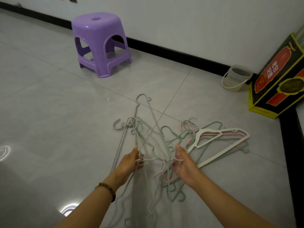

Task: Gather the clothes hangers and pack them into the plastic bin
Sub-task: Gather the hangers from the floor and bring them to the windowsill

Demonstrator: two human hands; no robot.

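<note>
Gathering step: left hand [130, 162] fingers clamp grey wire hangers [144, 139]; right hand [185, 165] fingers apart near white hanger [222, 151]. Next: bunch tangle, lift off floor [65, 112].

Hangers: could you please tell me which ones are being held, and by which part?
The left hand grips the grey wire hangers midway along their shoulder wires. Whether the right hand holds any cannot be told.
</note>
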